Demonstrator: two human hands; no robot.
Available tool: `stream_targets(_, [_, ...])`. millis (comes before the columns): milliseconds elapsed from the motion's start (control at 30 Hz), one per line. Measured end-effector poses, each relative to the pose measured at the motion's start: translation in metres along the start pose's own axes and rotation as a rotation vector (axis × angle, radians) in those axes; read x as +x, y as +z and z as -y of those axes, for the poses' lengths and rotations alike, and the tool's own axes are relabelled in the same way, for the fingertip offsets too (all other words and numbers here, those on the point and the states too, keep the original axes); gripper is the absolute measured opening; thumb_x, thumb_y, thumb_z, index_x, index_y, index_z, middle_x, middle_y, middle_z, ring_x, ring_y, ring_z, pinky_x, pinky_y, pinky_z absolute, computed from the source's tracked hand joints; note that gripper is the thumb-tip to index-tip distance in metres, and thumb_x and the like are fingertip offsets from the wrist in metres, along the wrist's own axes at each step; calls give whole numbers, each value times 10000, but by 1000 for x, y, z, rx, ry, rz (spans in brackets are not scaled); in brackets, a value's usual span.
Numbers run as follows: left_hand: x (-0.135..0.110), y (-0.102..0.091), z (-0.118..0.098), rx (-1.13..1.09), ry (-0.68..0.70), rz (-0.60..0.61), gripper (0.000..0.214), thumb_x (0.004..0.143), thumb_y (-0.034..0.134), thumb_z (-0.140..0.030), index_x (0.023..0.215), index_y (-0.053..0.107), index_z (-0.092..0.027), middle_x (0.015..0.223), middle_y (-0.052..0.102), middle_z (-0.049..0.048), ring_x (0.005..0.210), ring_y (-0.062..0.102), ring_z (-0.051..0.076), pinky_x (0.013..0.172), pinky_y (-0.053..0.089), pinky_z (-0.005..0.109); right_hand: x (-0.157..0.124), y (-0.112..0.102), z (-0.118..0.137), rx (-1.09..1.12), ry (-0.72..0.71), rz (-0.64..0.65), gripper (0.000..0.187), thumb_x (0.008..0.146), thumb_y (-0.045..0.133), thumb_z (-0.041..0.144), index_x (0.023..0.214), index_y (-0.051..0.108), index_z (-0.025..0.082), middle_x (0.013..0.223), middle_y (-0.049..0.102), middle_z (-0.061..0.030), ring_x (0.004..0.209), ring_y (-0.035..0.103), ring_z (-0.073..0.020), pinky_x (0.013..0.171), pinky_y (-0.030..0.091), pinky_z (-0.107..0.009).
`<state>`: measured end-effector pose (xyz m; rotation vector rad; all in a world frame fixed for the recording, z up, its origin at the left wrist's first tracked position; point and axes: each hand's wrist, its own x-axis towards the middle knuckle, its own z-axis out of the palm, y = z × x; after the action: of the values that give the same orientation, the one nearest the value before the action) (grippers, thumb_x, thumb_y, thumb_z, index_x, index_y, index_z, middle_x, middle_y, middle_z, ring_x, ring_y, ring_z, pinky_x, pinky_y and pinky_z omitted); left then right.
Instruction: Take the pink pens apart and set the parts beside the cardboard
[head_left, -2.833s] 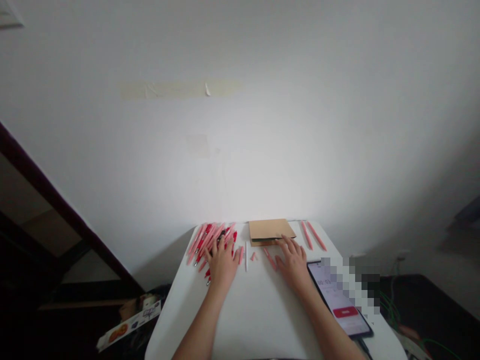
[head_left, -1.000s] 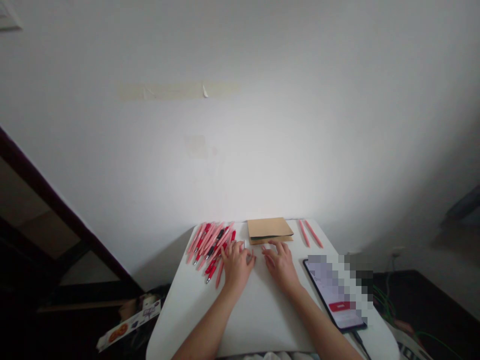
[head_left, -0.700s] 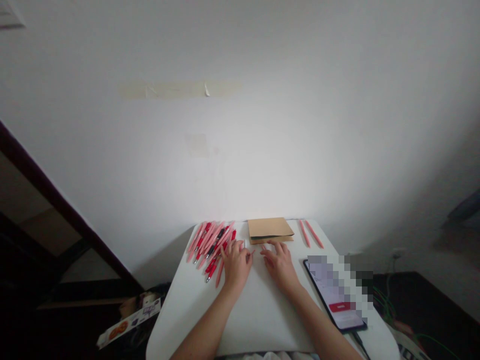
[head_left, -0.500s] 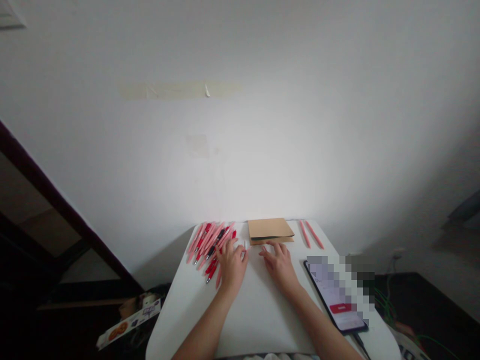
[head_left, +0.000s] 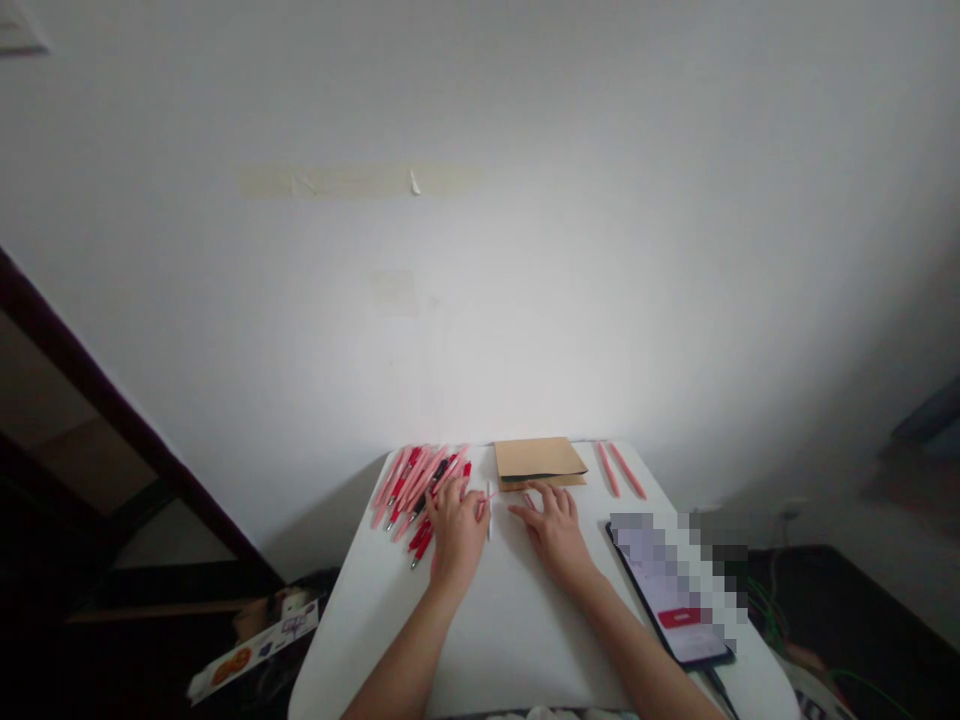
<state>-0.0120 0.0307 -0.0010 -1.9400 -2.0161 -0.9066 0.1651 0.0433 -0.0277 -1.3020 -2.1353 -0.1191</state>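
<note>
My left hand rests on the white table at the right edge of a pile of red and pink pens. Its fingers are curled and pinch a small pink pen part near the thumb. A thin white refill lies just to its right. My right hand lies flat, fingers stretched out toward the refill, holding nothing I can see. A brown cardboard packet sits just beyond both hands.
Two pink pens lie at the table's far right, beside the packet. A phone with a lit screen and a cable lies by my right forearm. A white wall stands right behind the table. Printed boxes sit on the dark floor to the left.
Both hands came together at the table's middle, then drew slightly apart. The loose pink pieces that lay between them are gone from the table, and the white refill shows again.
</note>
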Motion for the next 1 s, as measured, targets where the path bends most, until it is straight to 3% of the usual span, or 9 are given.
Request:
stream_targets(300, [0, 3, 3, -28, 9, -7, 141, 847, 581, -243, 876, 718, -260, 1176, 639, 77, 1220, 500, 266, 1111, 277, 546, 0, -3, -1, 41, -9, -6, 323, 866, 607, 149, 1012, 726, 411, 1293, 566, -16, 1198, 452, -266, 1065, 337, -547])
stream_targets(600, [-1, 6, 3, -45, 11, -9, 119, 840, 601, -234, 885, 711, -243, 1177, 633, 78, 1192, 514, 270, 1078, 321, 526, -1, 1, -5, 109, -9, -5, 342, 846, 638, 132, 1006, 731, 419, 1320, 553, -10, 1205, 444, -269, 1050, 352, -523])
stream_targets(1000, [0, 15, 9, -61, 77, -85, 82, 809, 632, -198, 828, 705, -229, 1111, 644, 93, 1146, 544, 288, 1012, 378, 529, -2, -1, -9, 231, 9, -12, 217, 786, 713, 128, 817, 762, 337, 1284, 581, -23, 1180, 451, -283, 983, 409, -451])
